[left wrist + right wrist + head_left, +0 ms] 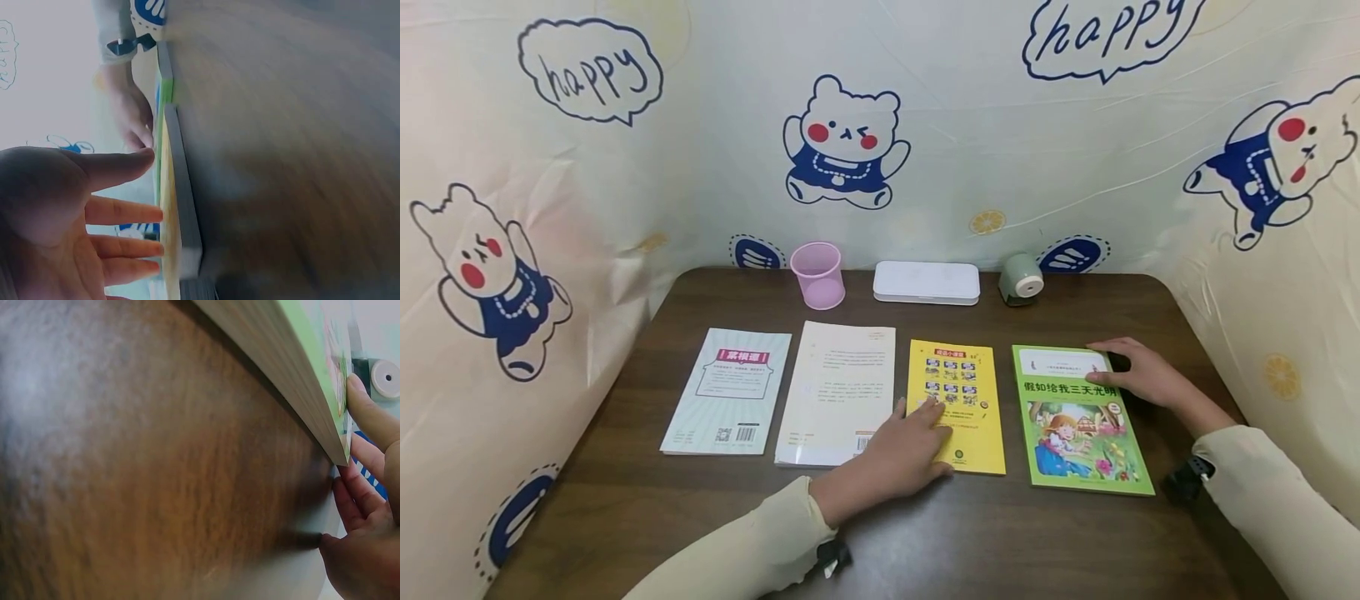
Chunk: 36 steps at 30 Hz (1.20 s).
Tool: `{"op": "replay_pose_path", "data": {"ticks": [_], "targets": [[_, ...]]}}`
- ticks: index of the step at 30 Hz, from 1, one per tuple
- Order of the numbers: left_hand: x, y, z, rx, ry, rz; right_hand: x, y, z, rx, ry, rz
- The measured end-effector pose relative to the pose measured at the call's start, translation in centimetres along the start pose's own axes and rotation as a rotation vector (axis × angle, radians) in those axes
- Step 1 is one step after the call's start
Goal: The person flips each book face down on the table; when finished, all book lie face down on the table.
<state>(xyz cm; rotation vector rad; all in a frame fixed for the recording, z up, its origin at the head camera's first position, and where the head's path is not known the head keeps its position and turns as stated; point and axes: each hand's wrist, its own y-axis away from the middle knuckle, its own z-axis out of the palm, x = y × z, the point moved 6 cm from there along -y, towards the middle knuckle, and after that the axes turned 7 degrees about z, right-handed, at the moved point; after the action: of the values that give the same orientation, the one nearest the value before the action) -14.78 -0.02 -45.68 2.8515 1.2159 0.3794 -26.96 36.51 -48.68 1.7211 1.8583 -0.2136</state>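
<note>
My left hand (898, 450) rests with fingers spread on the lower left part of a yellow book (973, 446), thumb near its bottom edge. In the left wrist view its fingertips (156, 215) meet the yellow cover. My right hand (1142, 375) is at the top right corner of a green picture-covered book (1082, 442), which lies flat. The right wrist view shows the thumb (369, 415) on the green book's cover and the other fingers (357, 487) round its corner.
Left of the yellow book lie a white book (842, 400) and a pale blue book (730, 396). Along the back of the brown table (925, 542) stand a pink cup (818, 279), a flat white case (927, 283) and a small green round-ended object (1021, 279). Patterned cloth (925, 125) hangs behind.
</note>
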Motion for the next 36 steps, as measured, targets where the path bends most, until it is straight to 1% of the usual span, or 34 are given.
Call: {"op": "replay_pose_path", "data": {"ticks": [4,8,15,19,23,26,30,36], "targets": [[1.1,-1.3,0.7,-0.026,0.007,0.023,0.1,0.0,0.1,-0.004,-0.010,0.011],[2.5,-2.7,1.3,-0.050,0.014,0.044,0.1,0.0,0.2,-0.010,-0.019,0.020],[5.5,-4.9,2.4,-0.097,-0.036,0.100,0.3,0.1,0.2,-0.020,-0.028,0.032],[6.7,-6.1,3.1,-0.121,-0.043,0.100,0.3,0.1,0.2,-0.017,-0.038,0.028],[7.3,-7.1,3.3,-0.139,-0.041,0.081,0.3,0.1,0.1,-0.014,-0.042,0.021],[7.6,-7.6,3.4,-0.157,-0.043,0.067,0.4,0.0,0.2,-0.014,-0.038,0.021],[7.9,-7.9,3.4,-0.178,-0.053,0.056,0.4,0.0,0.2,-0.017,-0.042,0.027],[8.1,-8.2,3.4,-0.175,-0.068,0.069,0.4,0.0,0.2,-0.018,-0.041,0.032]]}}
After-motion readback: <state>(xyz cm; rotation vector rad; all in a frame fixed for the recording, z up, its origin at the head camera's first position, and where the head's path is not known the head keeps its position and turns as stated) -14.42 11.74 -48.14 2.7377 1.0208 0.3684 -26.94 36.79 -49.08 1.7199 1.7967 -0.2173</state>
